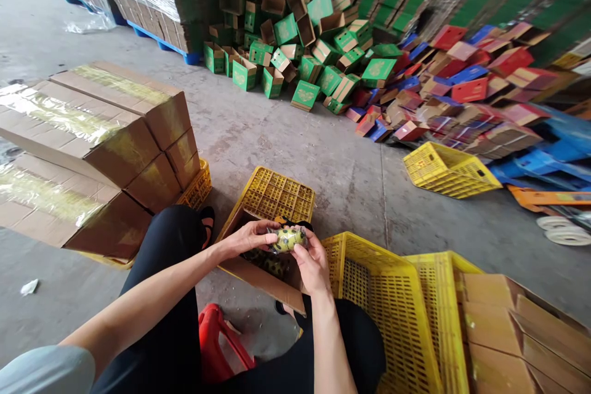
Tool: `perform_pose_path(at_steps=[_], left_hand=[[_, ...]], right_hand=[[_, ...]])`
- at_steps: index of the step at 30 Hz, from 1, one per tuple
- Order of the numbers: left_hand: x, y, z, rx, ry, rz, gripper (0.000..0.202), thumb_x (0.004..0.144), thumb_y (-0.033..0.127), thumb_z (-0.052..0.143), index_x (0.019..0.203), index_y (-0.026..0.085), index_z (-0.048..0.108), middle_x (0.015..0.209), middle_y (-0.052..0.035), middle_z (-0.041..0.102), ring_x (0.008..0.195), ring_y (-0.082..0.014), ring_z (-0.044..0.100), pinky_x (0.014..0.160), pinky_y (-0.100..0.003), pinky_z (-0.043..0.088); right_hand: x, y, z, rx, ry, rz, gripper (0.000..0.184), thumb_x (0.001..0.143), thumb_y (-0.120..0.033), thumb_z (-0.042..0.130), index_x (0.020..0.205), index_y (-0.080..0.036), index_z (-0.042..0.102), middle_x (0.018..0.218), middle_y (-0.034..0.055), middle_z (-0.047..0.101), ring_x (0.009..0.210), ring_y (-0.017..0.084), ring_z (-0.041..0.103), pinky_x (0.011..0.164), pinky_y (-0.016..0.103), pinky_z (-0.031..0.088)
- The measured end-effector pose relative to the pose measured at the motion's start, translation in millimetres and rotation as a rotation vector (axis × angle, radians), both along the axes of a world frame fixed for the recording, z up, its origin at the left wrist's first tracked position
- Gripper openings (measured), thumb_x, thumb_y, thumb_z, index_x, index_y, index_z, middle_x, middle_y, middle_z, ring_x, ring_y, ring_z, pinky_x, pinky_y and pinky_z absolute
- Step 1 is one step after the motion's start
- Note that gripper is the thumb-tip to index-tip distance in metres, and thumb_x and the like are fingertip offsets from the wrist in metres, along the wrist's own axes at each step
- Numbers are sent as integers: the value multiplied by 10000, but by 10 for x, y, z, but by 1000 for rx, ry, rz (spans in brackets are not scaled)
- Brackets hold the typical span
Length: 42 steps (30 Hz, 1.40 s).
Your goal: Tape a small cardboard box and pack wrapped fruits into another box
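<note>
Both my hands hold a small yellow-green spotted item in clear wrap (pixel 288 238) between my knees. My left hand (pixel 249 236) grips its left end with fingers curled over the top. My right hand (pixel 311 261) closes on its right end from below. Under the hands sits an open brown cardboard box (pixel 258 277) with more spotted items inside, partly hidden. The box rests against a yellow plastic crate (pixel 277 194).
Sealed brown cartons (pixel 101 135) are stacked at left. Yellow crates (pixel 383 308) stand at right beside flat cardboard (pixel 517 332). Another yellow crate (pixel 450 170) lies farther off. Piles of green boxes (pixel 300 31) and red-blue boxes (pixel 462 86) cover the floor behind. A red stool (pixel 217 338) is under me.
</note>
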State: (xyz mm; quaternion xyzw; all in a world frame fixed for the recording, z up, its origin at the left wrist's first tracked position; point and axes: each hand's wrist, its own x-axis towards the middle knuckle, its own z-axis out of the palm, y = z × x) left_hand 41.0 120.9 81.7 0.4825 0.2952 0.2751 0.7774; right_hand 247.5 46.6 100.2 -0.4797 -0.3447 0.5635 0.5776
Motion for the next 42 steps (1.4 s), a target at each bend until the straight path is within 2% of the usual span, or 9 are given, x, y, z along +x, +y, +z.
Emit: perform_pose_path(at_steps=[3, 8, 14, 19, 26, 31, 34, 37, 42], left_hand=[[-4, -1, -1, -2, -14, -14, 703, 759, 614, 870, 1256, 135, 733, 1182, -139, 753, 1026, -262, 708, 854, -331, 543], [-17, 67, -48, 93, 50, 117, 675, 704, 576, 922, 1167, 118, 743, 1049, -102, 773, 927, -226, 706, 859, -322, 520], [-19, 90, -90, 267, 111, 129, 614, 713, 574, 916, 1107, 128, 765, 1031, -89, 766, 963, -233, 684, 894, -330, 503], [-3, 52, -84, 274, 104, 104, 584, 733, 554, 911, 1116, 138, 768, 1082, -102, 764, 998, -249, 689, 909, -344, 514], [-35, 57, -18, 220, 73, 15, 685, 739, 513, 920, 1288, 161, 711, 1251, -125, 730, 1131, -282, 677, 996, -379, 512], [-42, 28, -35, 93, 25, -93, 803, 782, 572, 869, 1433, 179, 612, 1331, -154, 687, 1190, -312, 661, 949, -390, 544], [-31, 22, -86, 91, 35, -78, 723, 813, 561, 845, 1384, 168, 639, 1227, -136, 715, 1081, -281, 689, 876, -364, 556], [-31, 44, -120, 156, 46, -15, 651, 777, 490, 891, 1297, 158, 681, 1171, -110, 724, 1026, -246, 687, 902, -352, 533], [-78, 80, -109, 267, 85, -7, 575, 765, 363, 892, 1269, 182, 684, 1192, -86, 721, 1048, -234, 669, 947, -352, 509]], right_hand=[[-7, 11, 23, 31, -60, 18, 469, 789, -412, 874, 1226, -311, 737, 1357, 51, 738, 1303, 300, 659, 1182, 513, 474], [38, 46, 73, 30, -221, 93, 499, 843, -476, 829, 1299, -309, 718, 1433, 58, 694, 1370, 299, 610, 1217, 490, 434], [74, 28, 39, -140, -288, 216, 576, 819, -531, 834, 1329, -294, 713, 1404, 82, 706, 1294, 324, 658, 1057, 479, 572], [78, -7, 14, -211, -279, 318, 642, 820, -511, 836, 1406, -322, 658, 1466, 76, 656, 1310, 323, 639, 944, 453, 628], [109, 28, 19, -98, -420, 226, 587, 770, -418, 877, 1313, -271, 707, 1321, 79, 744, 1250, 311, 673, 1140, 504, 487], [103, 12, 55, -24, -533, 201, 571, 758, -340, 858, 1304, -294, 696, 1371, 63, 713, 1282, 306, 653, 1149, 492, 475], [82, 4, 59, 38, -608, 212, 552, 776, -317, 830, 1312, -319, 699, 1414, 47, 683, 1348, 300, 607, 1197, 492, 432], [75, 9, 49, 64, -579, 243, 588, 813, -357, 813, 1381, -340, 662, 1499, 42, 626, 1419, 293, 551, 1220, 487, 413], [124, 23, 85, -9, -417, 150, 537, 846, -489, 800, 1331, -288, 687, 1433, 84, 675, 1277, 297, 667, 1113, 468, 532]])
